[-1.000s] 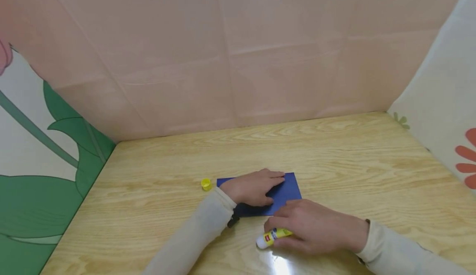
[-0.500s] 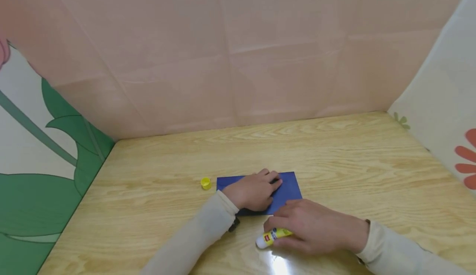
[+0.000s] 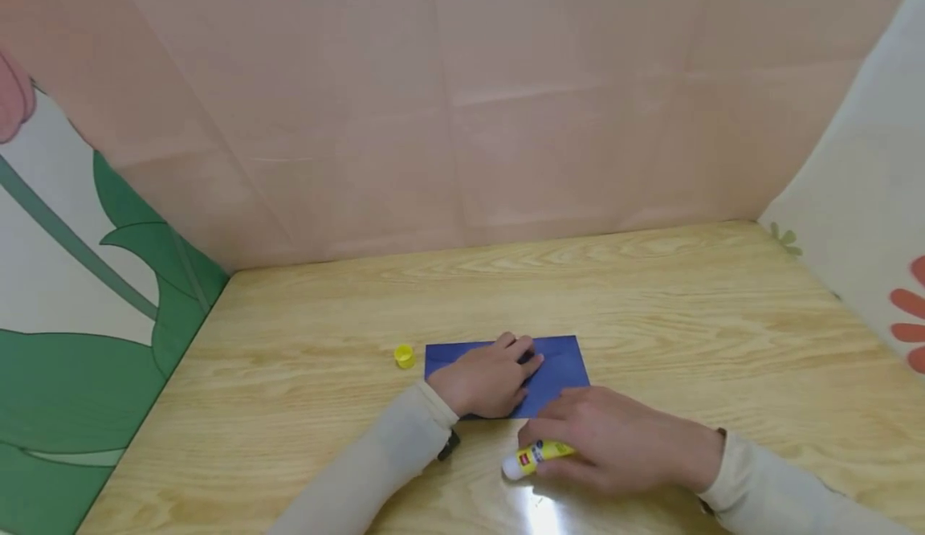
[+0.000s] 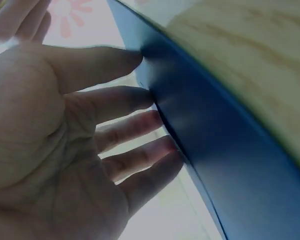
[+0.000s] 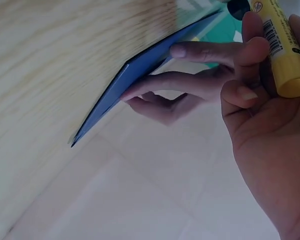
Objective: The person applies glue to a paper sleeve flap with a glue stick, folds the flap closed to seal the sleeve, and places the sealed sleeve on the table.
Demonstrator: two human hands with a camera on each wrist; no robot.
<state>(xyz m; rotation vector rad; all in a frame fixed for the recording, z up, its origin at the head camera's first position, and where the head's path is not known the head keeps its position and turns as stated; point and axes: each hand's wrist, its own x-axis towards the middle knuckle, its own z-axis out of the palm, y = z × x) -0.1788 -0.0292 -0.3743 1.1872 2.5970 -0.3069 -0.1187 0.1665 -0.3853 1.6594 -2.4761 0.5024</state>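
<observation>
A flat blue sheet (image 3: 560,358), paper or card, lies on the wooden table in the head view. Across its middle rests my left hand (image 3: 487,378), fingers slightly spread; in the left wrist view the fingertips (image 4: 149,97) press on the blue surface and the palm is raised off it. My right hand (image 3: 614,443) grips a yellow glue stick (image 3: 547,451) just by the sheet's near right corner, which that hand hides. The glue stick's white end points left, and its yellow base shows in the right wrist view, where thumb and fingers curl round it.
A small yellow cap (image 3: 405,357) stands on the table (image 3: 325,310) just left of the sheet. Behind the table hangs a pinkish cloth wall (image 3: 448,117). Printed panels stand at the left and right sides.
My left hand has slid slightly back to the left over the sheet, its fingers a little more bent. My right hand keeps its grip on the glue stick with hardly any movement.
</observation>
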